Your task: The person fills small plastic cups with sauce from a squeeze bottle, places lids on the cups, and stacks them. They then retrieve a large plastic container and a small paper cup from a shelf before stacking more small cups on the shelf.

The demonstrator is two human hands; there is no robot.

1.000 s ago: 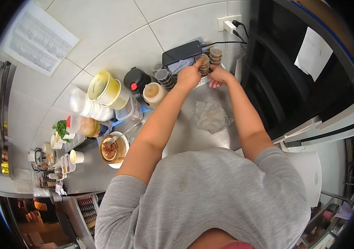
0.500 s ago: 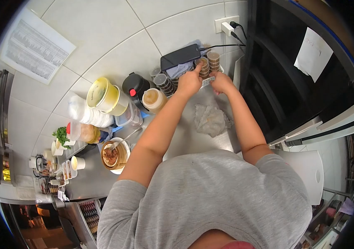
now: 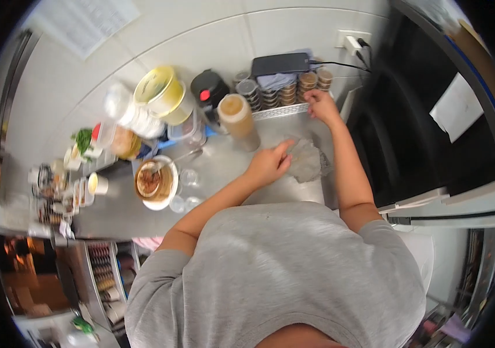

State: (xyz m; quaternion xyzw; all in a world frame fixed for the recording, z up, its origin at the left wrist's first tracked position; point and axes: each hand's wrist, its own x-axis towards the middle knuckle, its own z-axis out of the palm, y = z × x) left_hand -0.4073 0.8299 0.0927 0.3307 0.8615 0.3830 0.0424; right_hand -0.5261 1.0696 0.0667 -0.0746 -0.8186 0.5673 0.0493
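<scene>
My right hand rests at the front rail of a wire rack that holds stacks of small lidded sauce cups; whether it grips anything I cannot tell. My left hand hovers over the steel counter, fingers loosely apart and pointing right, holding nothing. Its fingertips are close to a crumpled plastic wrap. A tall tub of brown sauce stands just behind the left hand.
A bamboo steamer with food and a spoon sits on a plate at the left, with small clear cups beside it. Yellow tubs, a black jug and a charging phone line the tiled wall. A dark appliance stands right.
My left hand has drawn back from the sauce cups to the counter by the plastic wrap. My right hand stays at the rack. The camera has tilted down and to the left.
</scene>
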